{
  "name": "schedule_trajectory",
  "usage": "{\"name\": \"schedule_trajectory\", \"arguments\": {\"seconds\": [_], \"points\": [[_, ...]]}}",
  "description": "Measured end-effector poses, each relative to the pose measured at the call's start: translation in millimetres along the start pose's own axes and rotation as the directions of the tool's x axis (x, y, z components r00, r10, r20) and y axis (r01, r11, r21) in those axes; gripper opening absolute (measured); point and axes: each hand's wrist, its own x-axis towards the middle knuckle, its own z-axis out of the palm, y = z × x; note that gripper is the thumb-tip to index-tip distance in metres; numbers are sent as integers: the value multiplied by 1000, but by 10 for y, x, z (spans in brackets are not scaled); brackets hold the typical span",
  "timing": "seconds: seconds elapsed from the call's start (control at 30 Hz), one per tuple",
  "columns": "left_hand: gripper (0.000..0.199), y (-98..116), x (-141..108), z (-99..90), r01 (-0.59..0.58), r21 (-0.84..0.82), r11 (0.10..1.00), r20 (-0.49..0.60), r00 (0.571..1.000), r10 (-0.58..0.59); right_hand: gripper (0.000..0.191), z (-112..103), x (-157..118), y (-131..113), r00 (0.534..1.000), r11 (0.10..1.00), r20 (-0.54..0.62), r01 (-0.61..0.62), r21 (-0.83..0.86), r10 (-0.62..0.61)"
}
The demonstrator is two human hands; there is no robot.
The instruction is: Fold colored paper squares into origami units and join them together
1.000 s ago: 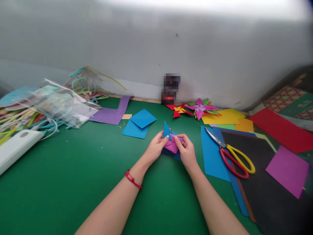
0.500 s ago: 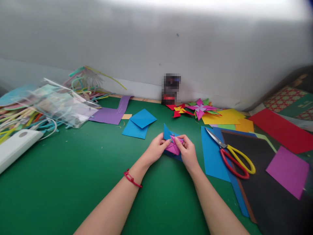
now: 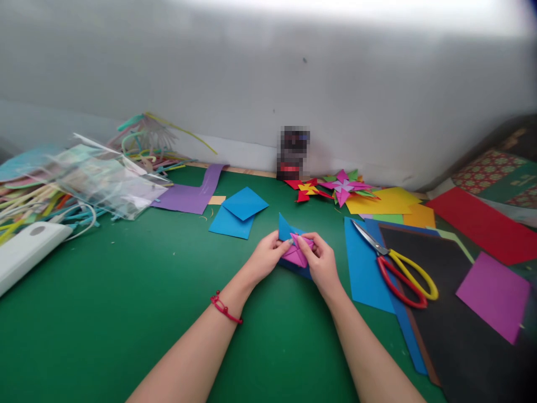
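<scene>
Both hands hold one folded paper piece above the green table [image 3: 168, 313]. A pink folded part [image 3: 295, 256] lies at its middle, with blue paper [image 3: 284, 225] behind and under it; one blue point stands up at the upper left. My left hand [image 3: 267, 254] grips the left side, thumb on the pink paper. On the right side my right hand [image 3: 321, 258] pinches it, thumb pressed on the pink folds. The fingers beneath the paper are mostly hidden. A red bracelet [image 3: 226, 311] circles my left wrist.
Blue sheets [image 3: 246, 202] lie beyond my left hand. Scissors [image 3: 392, 260] rest at right on a dark board [image 3: 444, 302]. Folded paper stars [image 3: 343, 186] sit at the back. Straws and plastic bags [image 3: 113, 176] pile at left, near a white device [image 3: 31, 252].
Almost nothing differs. The hands and the folded paper have shifted very slightly to the left, and both hands keep their hold.
</scene>
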Motion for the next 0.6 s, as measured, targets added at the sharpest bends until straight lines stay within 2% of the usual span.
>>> {"name": "schedule_trajectory", "arguments": {"seconds": [0.3,0.5,0.6], "points": [[27,-1,5,-27,-13,-34,999,-18,1000,13,19,-1,0,-4,999,999,20,31,-39,-30],[32,6,21,-32,-45,-188,981,12,999,49,17,50,-25,-39,994,991,-15,109,-80,-111],[35,-10,35,-24,-57,-194,979,-14,998,56,19,63,-26,-43,995,994,12,99,-55,-98]]}}
